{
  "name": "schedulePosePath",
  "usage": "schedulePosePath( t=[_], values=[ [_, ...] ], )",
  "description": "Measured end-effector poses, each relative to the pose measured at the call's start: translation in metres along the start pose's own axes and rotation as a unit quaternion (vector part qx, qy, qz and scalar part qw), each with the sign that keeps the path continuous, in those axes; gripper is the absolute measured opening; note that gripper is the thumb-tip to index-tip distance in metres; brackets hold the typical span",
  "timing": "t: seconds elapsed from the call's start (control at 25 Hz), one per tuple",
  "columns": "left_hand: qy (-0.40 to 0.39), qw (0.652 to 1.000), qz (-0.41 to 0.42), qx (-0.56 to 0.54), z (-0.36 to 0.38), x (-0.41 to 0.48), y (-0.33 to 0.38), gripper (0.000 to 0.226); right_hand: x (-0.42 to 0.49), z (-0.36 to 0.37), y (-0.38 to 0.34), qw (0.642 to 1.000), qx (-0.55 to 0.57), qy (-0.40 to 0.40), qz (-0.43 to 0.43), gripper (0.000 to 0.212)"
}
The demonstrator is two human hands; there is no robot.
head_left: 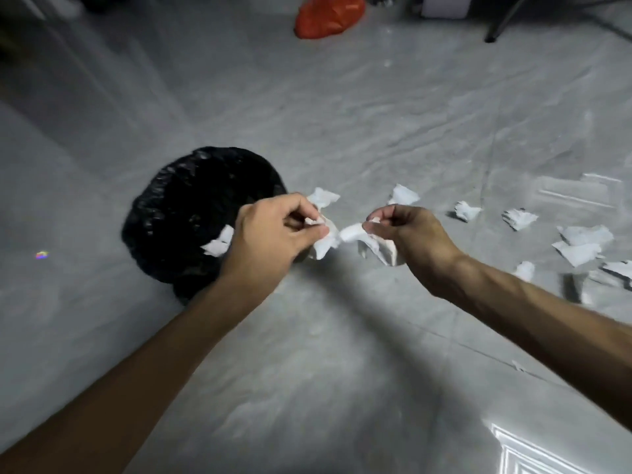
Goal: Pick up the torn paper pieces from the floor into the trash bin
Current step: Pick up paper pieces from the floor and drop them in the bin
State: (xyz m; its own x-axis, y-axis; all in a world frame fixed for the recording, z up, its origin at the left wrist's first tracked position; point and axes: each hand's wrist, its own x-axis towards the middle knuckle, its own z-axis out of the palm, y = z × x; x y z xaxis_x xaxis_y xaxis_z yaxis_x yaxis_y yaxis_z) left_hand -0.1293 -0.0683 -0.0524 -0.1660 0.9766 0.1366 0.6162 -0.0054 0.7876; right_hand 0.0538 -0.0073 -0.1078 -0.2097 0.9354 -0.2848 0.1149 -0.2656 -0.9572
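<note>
Both arms out over the grey floor (342,371), bare forearms reaching forward from the bottom edge. Left hand (270,237) curled tight, fingers (301,213) pinching a wad of torn white paper (323,241), scraps poking out above the knuckles and below the thumb. One more white scrap (219,242) showing at the left edge of that hand, in front of the bin's dark liner; held or loose, hard to call. Right hand (407,234) likewise closed, fingers (376,224) pressed on a second crumpled clump (376,248), with a corner sticking up behind the hand. Two clumps almost meeting in the gap between the hands, touching or just apart, cannot tell through the blur.

Trash bin (191,220) directly behind the left hand, round, lined with a shiny black bag, standing on the floor. Both handfuls up in the air just to the right of the bin's rim, not over the opening.

Off to the right, loose torn pieces (581,241) scattered on the floor, white with dark ragged edges, a cluster running toward the right edge. A small fleck (518,365) lying alone nearer the right forearm.

Far back, an orange plastic bag (328,15) slumped on the floor, and a dark slanted furniture leg (501,23) near the top right.
</note>
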Motion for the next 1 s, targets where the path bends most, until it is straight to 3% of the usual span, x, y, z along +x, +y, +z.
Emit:
schedulePosePath(
  t=[0.12, 0.24, 0.4, 0.52, 0.6, 0.76, 0.88, 1.0],
  values=[
    [0.088, 0.995, -0.026, 0.031, -0.057, 0.006, -0.029, 0.015, 0.032, 0.06, -0.054, 0.997, -0.009, -0.043, -0.064, 0.015],
    [0.146, 0.985, -0.081, 0.044, -0.087, 0.004, -0.058, 0.008, 0.063, 0.118, -0.088, 0.983, -0.088, -0.044, -0.153, 0.015],
    [0.156, 0.977, -0.111, 0.092, -0.102, 0.008, -0.081, 0.005, 0.081, 0.159, -0.082, 0.974, -0.16, -0.111, -0.117, 0.018],
    [0.094, 0.969, -0.145, 0.176, -0.102, 0.019, -0.085, 0.009, 0.073, 0.142, -0.077, 0.972, -0.156, -0.109, -0.134, 0.021],
    [0.055, 0.958, -0.151, 0.237, -0.089, 0.026, -0.078, 0.025, 0.06, 0.112, -0.074, 0.973, -0.156, -0.095, -0.145, 0.02],
    [0.029, 0.967, -0.013, 0.253, -0.033, 0.029, -0.036, 0.027, 0.02, 0.025, -0.049, 0.968, -0.201, -0.093, -0.114, 0.018],
    [-0.091, 0.977, 0.051, 0.188, 0.038, 0.022, 0.003, 0.025, -0.026, -0.057, -0.011, 0.971, -0.223, -0.072, -0.045, 0.017],
    [-0.245, 0.954, 0.085, 0.152, 0.119, 0.009, 0.044, 0.026, -0.088, -0.131, 0.037, 0.975, -0.22, 0.004, 0.037, 0.013]
  ],
)
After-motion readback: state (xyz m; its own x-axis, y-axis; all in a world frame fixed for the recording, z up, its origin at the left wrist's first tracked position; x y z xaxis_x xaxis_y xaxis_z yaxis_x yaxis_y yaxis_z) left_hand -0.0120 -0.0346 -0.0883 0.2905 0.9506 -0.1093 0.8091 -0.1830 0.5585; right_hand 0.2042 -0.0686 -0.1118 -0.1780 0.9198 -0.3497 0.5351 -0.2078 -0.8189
